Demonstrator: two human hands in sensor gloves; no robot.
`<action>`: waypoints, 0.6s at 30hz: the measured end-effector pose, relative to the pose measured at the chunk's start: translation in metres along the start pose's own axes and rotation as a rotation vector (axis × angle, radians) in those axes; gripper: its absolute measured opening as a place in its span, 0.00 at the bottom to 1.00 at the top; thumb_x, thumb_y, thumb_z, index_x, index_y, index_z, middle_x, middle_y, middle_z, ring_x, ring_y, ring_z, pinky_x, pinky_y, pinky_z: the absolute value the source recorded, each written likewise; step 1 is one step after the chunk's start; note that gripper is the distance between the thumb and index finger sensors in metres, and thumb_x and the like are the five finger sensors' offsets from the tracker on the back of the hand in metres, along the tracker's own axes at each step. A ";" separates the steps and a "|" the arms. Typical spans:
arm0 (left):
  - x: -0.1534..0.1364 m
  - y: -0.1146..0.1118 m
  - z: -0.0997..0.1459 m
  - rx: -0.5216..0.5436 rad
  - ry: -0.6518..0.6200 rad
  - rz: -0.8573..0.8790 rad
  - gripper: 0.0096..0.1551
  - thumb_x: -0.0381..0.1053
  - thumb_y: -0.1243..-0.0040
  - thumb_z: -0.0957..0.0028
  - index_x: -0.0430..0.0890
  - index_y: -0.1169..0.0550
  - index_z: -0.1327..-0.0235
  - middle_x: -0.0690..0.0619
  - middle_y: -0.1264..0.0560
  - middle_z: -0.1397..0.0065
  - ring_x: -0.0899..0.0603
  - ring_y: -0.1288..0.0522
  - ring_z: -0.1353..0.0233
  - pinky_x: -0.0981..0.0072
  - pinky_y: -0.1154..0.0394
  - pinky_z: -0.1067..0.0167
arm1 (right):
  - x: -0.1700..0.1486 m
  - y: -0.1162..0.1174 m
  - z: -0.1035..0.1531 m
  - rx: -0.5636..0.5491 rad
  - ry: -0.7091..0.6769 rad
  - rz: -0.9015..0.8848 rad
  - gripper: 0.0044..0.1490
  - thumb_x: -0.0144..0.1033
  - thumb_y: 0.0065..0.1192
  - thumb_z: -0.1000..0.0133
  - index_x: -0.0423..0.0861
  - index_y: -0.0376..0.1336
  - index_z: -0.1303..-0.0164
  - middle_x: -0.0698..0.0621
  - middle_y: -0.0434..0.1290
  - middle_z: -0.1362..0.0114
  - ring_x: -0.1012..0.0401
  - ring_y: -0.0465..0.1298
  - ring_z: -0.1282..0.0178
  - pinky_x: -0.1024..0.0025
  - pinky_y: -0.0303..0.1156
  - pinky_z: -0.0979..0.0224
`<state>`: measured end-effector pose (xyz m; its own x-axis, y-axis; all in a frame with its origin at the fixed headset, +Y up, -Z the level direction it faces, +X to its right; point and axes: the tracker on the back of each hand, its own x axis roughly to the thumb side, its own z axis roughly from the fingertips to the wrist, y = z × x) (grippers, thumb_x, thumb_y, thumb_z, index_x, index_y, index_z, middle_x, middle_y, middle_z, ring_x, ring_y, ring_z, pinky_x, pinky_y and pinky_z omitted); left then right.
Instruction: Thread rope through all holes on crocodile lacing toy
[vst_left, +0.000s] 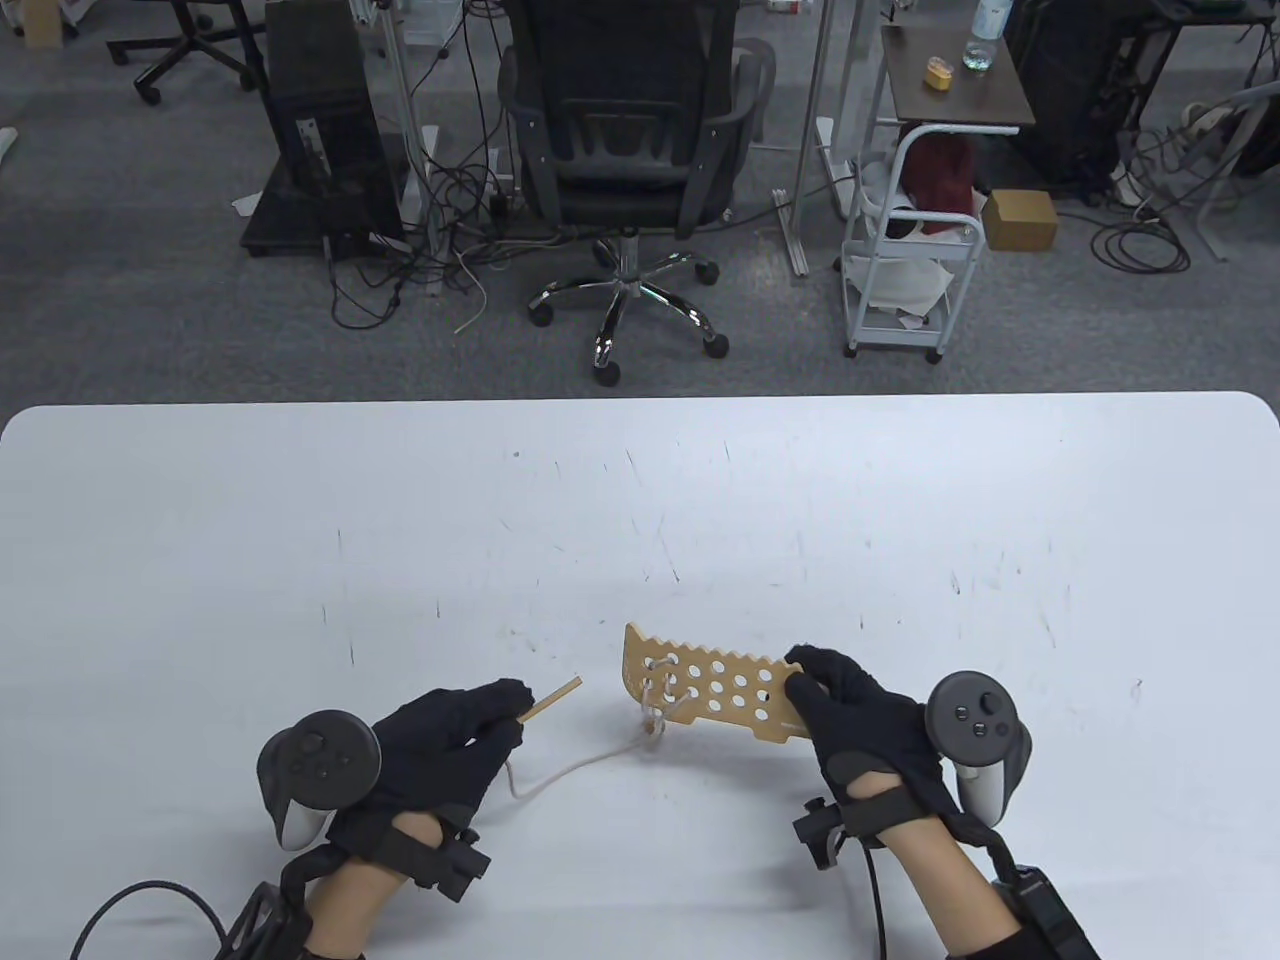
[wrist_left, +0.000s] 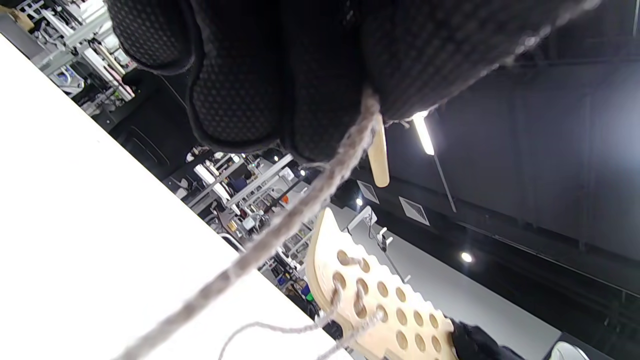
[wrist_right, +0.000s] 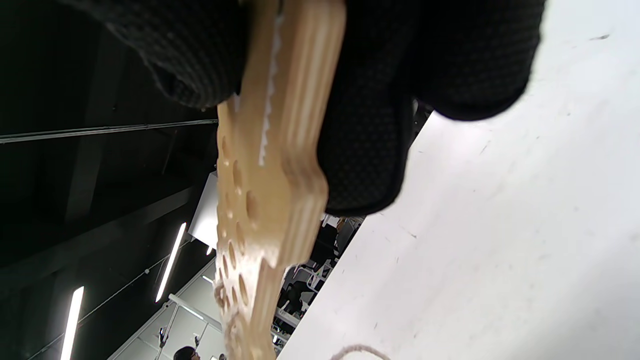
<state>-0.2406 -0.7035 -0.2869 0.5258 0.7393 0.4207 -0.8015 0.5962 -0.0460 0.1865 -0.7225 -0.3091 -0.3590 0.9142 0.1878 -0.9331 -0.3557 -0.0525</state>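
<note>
We see the wooden crocodile lacing toy (vst_left: 715, 690) in the lower centre of the table view, a flat board with a toothed upper edge and rows of round holes. Our right hand (vst_left: 865, 735) grips its right end, fingers (vst_left: 815, 668) curled over the top edge and the thumb out of sight under the board. In the right wrist view the board (wrist_right: 272, 165) runs down from the top centre of the frame, clamped between gloved fingers (wrist_right: 370, 150) on either side, and it appears lifted off the white worktop (wrist_right: 500, 240) that fills the right of that frame.

The rope (vst_left: 575, 768) is laced through a few holes at the toy's left end, where it bunches into loops. From there it trails down and to the left across the worktop (vst_left: 640, 520) in a slack curve toward our left hand (vst_left: 440, 745) in the lower left of the frame. That hand pinches the rope's wooden needle tip (vst_left: 552, 697), which juts out up and to the right from the closed fingers (vst_left: 505, 700), its point near the toy's left end but not touching it.

In the left wrist view the rope (wrist_left: 300, 205) drops from the gloved fingers (wrist_left: 235, 90) at the top of the frame, with the pale needle (wrist_left: 378, 155) just beside it and the holed board (wrist_left: 380, 300) at the lower centre.

Beyond the worktop's far edge, at the top of the table view, stand an office chair (vst_left: 625, 140) and a small white cart (vst_left: 915, 240).
</note>
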 end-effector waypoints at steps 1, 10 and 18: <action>0.001 -0.003 0.000 -0.011 -0.003 0.003 0.23 0.54 0.29 0.53 0.54 0.16 0.43 0.54 0.11 0.53 0.43 0.15 0.45 0.45 0.28 0.32 | 0.002 0.002 0.001 0.008 -0.008 0.000 0.29 0.41 0.67 0.48 0.40 0.69 0.41 0.45 0.85 0.49 0.53 0.89 0.57 0.55 0.78 0.50; 0.009 -0.025 -0.002 -0.114 -0.045 0.014 0.23 0.53 0.29 0.53 0.54 0.16 0.44 0.54 0.11 0.54 0.43 0.15 0.46 0.45 0.28 0.32 | 0.012 0.023 0.010 0.076 -0.052 0.012 0.29 0.41 0.66 0.49 0.39 0.69 0.41 0.46 0.85 0.48 0.53 0.89 0.57 0.55 0.78 0.50; 0.012 -0.033 -0.002 -0.153 -0.047 0.009 0.23 0.53 0.29 0.53 0.54 0.16 0.44 0.54 0.11 0.55 0.42 0.15 0.48 0.45 0.28 0.33 | 0.019 0.039 0.018 0.135 -0.084 0.023 0.29 0.41 0.66 0.49 0.39 0.69 0.41 0.46 0.85 0.48 0.53 0.89 0.57 0.55 0.78 0.49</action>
<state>-0.2070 -0.7139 -0.2823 0.5020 0.7316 0.4612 -0.7516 0.6329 -0.1858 0.1440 -0.7226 -0.2898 -0.3725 0.8878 0.2703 -0.9114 -0.4048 0.0736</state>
